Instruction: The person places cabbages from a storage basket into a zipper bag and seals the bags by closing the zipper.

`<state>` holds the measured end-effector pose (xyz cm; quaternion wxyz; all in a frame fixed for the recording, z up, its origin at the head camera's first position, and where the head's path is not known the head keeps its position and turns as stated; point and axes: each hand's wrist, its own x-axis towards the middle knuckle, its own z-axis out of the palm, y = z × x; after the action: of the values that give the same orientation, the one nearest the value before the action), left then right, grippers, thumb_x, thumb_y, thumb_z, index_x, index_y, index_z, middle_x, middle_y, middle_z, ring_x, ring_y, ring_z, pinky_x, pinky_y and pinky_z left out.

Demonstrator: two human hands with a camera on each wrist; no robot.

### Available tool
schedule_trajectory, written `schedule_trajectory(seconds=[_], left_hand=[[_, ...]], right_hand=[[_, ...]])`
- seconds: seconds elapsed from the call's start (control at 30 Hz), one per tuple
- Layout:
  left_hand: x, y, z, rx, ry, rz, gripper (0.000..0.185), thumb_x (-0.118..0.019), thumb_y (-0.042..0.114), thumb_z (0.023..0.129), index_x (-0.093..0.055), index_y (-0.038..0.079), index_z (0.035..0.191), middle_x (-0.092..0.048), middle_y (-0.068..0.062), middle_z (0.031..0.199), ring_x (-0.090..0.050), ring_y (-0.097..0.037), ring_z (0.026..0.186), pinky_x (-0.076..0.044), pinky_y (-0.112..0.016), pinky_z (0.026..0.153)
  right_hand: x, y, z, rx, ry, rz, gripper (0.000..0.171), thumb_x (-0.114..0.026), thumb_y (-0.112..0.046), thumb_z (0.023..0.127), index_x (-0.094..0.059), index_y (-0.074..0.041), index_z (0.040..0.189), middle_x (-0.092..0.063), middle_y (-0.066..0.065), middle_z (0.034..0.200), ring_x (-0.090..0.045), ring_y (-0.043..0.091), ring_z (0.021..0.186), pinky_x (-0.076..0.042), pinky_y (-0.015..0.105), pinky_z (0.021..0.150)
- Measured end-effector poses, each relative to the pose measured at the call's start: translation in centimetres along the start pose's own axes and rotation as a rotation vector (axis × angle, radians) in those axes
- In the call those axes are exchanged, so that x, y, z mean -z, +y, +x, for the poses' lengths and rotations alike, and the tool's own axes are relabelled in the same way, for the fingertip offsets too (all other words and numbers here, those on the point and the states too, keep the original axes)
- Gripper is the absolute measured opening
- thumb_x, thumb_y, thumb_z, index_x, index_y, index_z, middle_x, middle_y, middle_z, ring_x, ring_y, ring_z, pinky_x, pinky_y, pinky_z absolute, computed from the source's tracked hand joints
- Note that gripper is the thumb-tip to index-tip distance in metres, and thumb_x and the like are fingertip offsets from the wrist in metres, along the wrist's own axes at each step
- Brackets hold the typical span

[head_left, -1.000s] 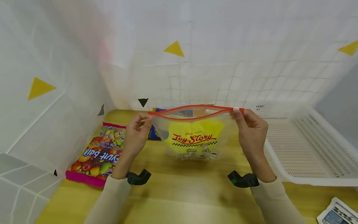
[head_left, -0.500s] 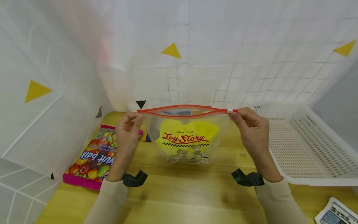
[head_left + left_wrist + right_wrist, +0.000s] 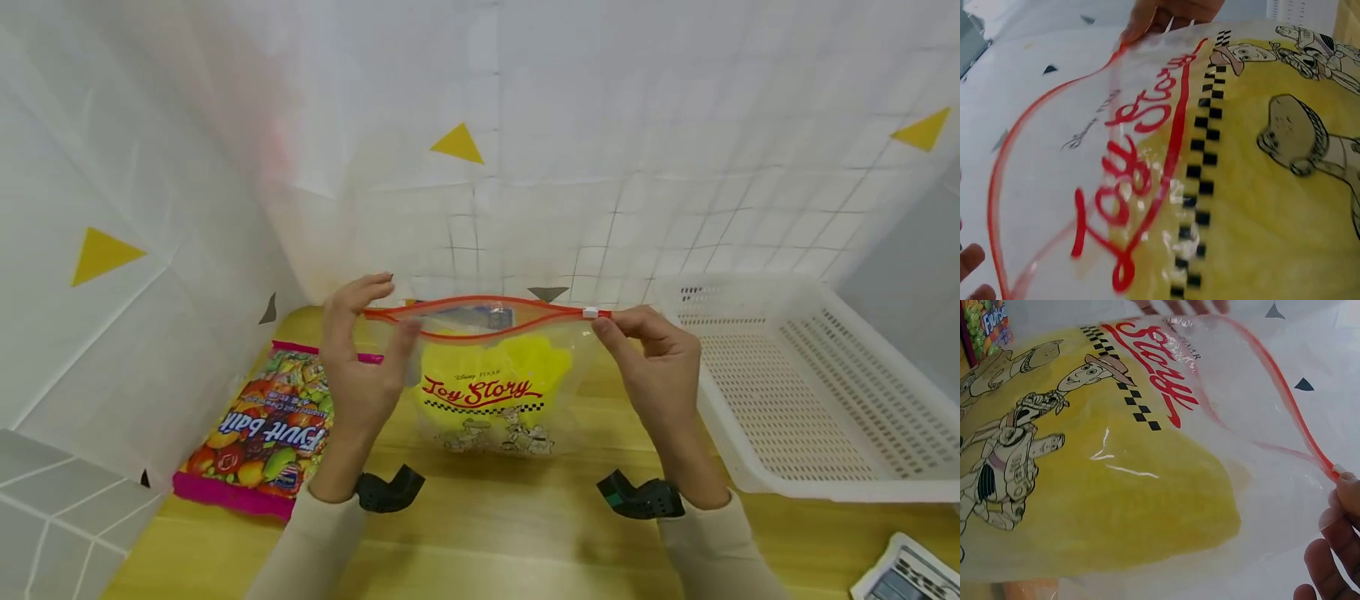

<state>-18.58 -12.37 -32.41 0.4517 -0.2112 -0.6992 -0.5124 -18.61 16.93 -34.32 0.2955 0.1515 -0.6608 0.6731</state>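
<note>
A clear slider zip bag [image 3: 487, 400] with a red zip, "Toy Story" lettering and a yellow patch hangs upright over the table, its mouth gaping. At its right corner, beside the white slider [image 3: 591, 313], my right hand [image 3: 660, 358] pinches the red zip between thumb and fingers. My left hand [image 3: 360, 375] is at the other corner with fingers spread; its thumb overlaps the bag's front. In the left wrist view the left fingertips [image 3: 971, 259] stand apart from the zip edge. The right wrist view shows the right thumb [image 3: 1349, 490] on the zip end by the slider.
A colourful fruit candy bag [image 3: 262, 425] lies on the wooden table [image 3: 495, 533] at left. Behind the zip bag shows a blue packet [image 3: 472, 317]. A white perforated basket [image 3: 817, 487] stands right, a small white-and-blue packet [image 3: 911, 571] at the front right. White sheeting [image 3: 570, 100] encloses the back.
My left hand has loosened its pinch on the left corner and spread its fingers. The bag and right hand have shifted slightly left and lower in the head view; the mouth gapes wider.
</note>
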Motion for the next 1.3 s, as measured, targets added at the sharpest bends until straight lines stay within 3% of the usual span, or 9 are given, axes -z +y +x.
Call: schedule_trajectory(seconds=[0.1, 0.2, 0.33, 0.47, 0.6, 0.77, 0.97, 1.13, 1.3], left_hand=[[-1.5, 1.1, 0.2, -0.148, -0.082, 0.080, 0.047, -0.070, 0.050, 0.093, -0.073, 0.006, 0.110, -0.066, -0.018, 0.129, -0.044, -0.029, 0.140, -0.022, -0.051, 0.118], [-2.9, 2.0, 0.2, -0.246, -0.162, 0.152, 0.033, -0.076, 0.042, 0.091, -0.078, 0.011, 0.102, -0.068, -0.014, 0.127, -0.041, -0.033, 0.144, -0.018, -0.057, 0.117], [-4.6, 2.9, 0.3, -0.331, -0.247, 0.255, 0.016, -0.081, 0.028, 0.086, -0.080, 0.015, 0.096, -0.073, -0.009, 0.119, -0.046, -0.034, 0.139, -0.026, -0.058, 0.110], [-6.1, 3.7, 0.4, -0.378, -0.317, 0.354, 0.014, -0.079, 0.028, 0.089, -0.081, 0.016, 0.096, -0.077, -0.003, 0.106, -0.057, -0.030, 0.125, -0.036, -0.053, 0.099], [-7.2, 3.8, 0.4, -0.354, -0.424, 0.347, 0.021, -0.081, 0.035, 0.088, -0.081, 0.018, 0.101, -0.078, 0.003, 0.102, -0.061, -0.024, 0.116, -0.039, -0.047, 0.096], [-8.1, 3.7, 0.5, -0.267, -0.514, 0.263, 0.023, -0.082, 0.037, 0.086, -0.082, 0.019, 0.100, -0.079, 0.005, 0.096, -0.061, -0.017, 0.105, -0.038, -0.044, 0.090], [-8.2, 4.0, 1.0, -0.157, -0.610, 0.153, 0.017, -0.081, 0.031, 0.088, -0.081, 0.017, 0.098, -0.078, 0.006, 0.092, -0.062, -0.013, 0.101, -0.038, -0.045, 0.098], [-8.0, 4.2, 1.2, -0.099, -0.639, 0.084, 0.013, -0.082, 0.025, 0.087, -0.080, 0.015, 0.096, -0.078, 0.005, 0.094, -0.061, -0.013, 0.103, -0.037, -0.045, 0.099], [-7.9, 4.4, 1.5, -0.109, -0.641, 0.097, 0.010, -0.081, 0.025, 0.088, -0.078, 0.016, 0.092, -0.076, 0.004, 0.096, -0.060, -0.014, 0.102, -0.037, -0.045, 0.095]], right_hand=[[-0.2, -0.2, -0.3, -0.011, -0.002, -0.023, 0.012, -0.074, -0.001, 0.091, -0.074, 0.011, 0.091, -0.071, -0.010, 0.078, -0.059, 0.012, 0.081, -0.048, 0.025, 0.089], [-0.2, -0.2, -0.5, -0.004, -0.017, -0.019, 0.010, -0.074, 0.000, 0.091, -0.074, 0.010, 0.091, -0.070, -0.008, 0.078, -0.058, 0.012, 0.081, -0.048, 0.025, 0.087], [-0.1, -0.2, -0.8, 0.025, -0.047, 0.001, 0.010, -0.073, 0.001, 0.091, -0.074, 0.010, 0.092, -0.071, -0.005, 0.081, -0.059, 0.013, 0.082, -0.048, 0.024, 0.085], [-0.1, -0.1, -0.9, 0.054, -0.088, 0.015, 0.011, -0.073, 0.000, 0.091, -0.075, 0.010, 0.095, -0.073, -0.005, 0.085, -0.061, 0.013, 0.085, -0.049, 0.024, 0.085], [-0.1, -0.2, -0.9, 0.072, -0.158, -0.003, 0.009, -0.071, 0.004, 0.091, -0.076, 0.008, 0.098, -0.075, -0.008, 0.092, -0.063, 0.012, 0.090, -0.049, 0.023, 0.087], [-0.2, -0.1, -1.0, 0.085, -0.240, -0.016, 0.012, -0.070, 0.006, 0.091, -0.078, 0.002, 0.099, -0.076, -0.004, 0.097, -0.068, 0.012, 0.097, -0.052, 0.023, 0.091], [-0.5, -0.1, -1.0, 0.120, -0.263, 0.017, 0.008, -0.070, 0.007, 0.091, -0.076, 0.006, 0.095, -0.075, -0.008, 0.095, -0.069, 0.012, 0.092, -0.053, 0.022, 0.085], [-0.6, -0.3, -1.1, 0.139, -0.240, 0.003, 0.009, -0.070, 0.009, 0.089, -0.076, 0.006, 0.094, -0.076, -0.009, 0.093, -0.069, 0.010, 0.090, -0.054, 0.021, 0.080], [-0.7, -0.4, -1.1, 0.170, -0.203, 0.018, 0.009, -0.071, 0.010, 0.088, -0.076, 0.008, 0.095, -0.077, -0.008, 0.094, -0.070, 0.011, 0.090, -0.056, 0.021, 0.080]])
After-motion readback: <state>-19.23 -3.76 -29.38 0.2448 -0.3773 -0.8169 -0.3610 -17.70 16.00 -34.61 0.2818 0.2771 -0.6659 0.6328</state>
